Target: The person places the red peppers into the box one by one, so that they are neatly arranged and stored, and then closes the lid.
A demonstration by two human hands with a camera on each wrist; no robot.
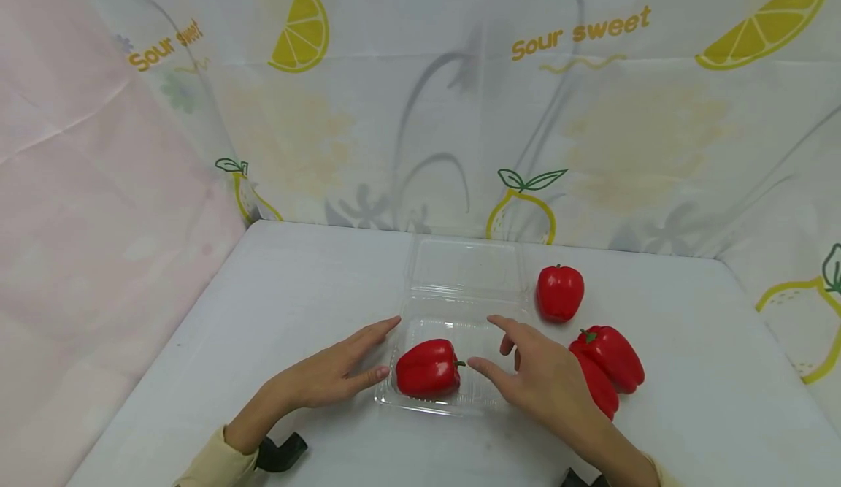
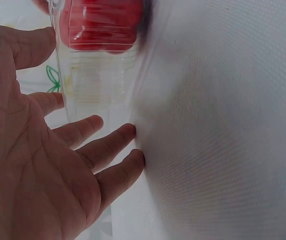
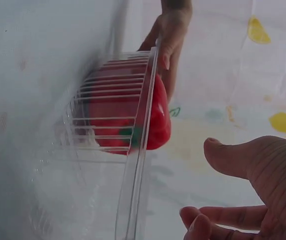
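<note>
A clear plastic clamshell box (image 1: 482,392) lies with its lid (image 1: 468,264) folded back on the white table. One red bell pepper (image 1: 427,369) rests on its side in the left part of the box, its green stem toward the right. My left hand (image 1: 328,374) is at the box's left edge, fingers extended, thumb and fingertips right at the rim; the left wrist view shows its spread fingers (image 2: 112,145) beside the clear wall. Over the right part of the box hovers my right hand (image 1: 542,370), thumb and fingers apart with nothing between them.
To the right of the lid stands a red bell pepper (image 1: 560,293). Two more lie close together on the right, one (image 1: 611,359) behind and another (image 1: 594,388) partly hidden by my right hand. A lemon-print cloth (image 1: 420,107) hangs behind the table (image 1: 276,282).
</note>
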